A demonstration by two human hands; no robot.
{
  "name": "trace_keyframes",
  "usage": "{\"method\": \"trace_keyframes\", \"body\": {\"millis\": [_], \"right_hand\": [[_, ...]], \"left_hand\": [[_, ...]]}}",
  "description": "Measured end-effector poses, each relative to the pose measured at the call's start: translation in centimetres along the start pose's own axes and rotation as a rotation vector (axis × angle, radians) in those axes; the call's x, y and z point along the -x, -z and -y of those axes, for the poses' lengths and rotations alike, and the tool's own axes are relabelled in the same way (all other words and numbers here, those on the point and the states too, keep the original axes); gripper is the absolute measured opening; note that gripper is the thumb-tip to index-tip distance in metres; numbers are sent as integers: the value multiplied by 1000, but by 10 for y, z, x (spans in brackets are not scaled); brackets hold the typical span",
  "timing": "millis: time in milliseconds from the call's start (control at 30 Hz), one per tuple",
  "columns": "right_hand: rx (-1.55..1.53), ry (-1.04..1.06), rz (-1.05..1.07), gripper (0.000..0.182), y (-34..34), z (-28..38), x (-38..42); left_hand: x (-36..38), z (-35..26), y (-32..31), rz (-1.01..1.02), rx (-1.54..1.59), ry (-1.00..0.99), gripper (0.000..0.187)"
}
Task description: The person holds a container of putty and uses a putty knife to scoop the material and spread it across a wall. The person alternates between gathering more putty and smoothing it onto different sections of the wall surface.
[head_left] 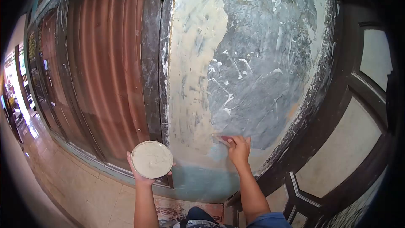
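head view: left hand [136, 169] cups round tub [152, 159] of pale, smooth-topped paste; right hand [239, 149] grips red-handled scraper [224, 137] at patchy grey wall [257, 97].

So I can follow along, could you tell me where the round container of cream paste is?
In the head view, the round container of cream paste is low, left of centre, held in the left hand before the dark wooden window frame.

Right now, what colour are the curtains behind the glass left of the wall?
Reddish-brown curtains, hanging in vertical folds; they show best in the head view.
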State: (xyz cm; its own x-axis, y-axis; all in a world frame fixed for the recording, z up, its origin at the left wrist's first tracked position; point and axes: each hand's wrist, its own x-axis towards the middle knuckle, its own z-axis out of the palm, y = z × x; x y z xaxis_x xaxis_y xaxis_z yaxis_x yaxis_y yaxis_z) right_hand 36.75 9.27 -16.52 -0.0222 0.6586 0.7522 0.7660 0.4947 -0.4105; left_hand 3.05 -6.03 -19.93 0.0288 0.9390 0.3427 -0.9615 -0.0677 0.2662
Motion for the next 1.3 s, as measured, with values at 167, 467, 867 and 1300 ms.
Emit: {"method": "trace_keyframes", "body": {"millis": [167, 467, 867, 1300], "right_hand": [[148, 53, 144, 13, -22, -16, 39], [141, 109, 59, 12, 11, 7, -4], [-204, 489, 160, 31, 38, 76, 1], [-186, 924, 371, 44, 63, 117, -2]], "left_hand": [[5, -2, -4, 7, -20, -35, 115], [7, -5, -4, -9, -40, -8, 116], [-13, 2, -1, -104, -200, 38, 112], [-25, 6, -13, -29, 356, 93, 98]]}}
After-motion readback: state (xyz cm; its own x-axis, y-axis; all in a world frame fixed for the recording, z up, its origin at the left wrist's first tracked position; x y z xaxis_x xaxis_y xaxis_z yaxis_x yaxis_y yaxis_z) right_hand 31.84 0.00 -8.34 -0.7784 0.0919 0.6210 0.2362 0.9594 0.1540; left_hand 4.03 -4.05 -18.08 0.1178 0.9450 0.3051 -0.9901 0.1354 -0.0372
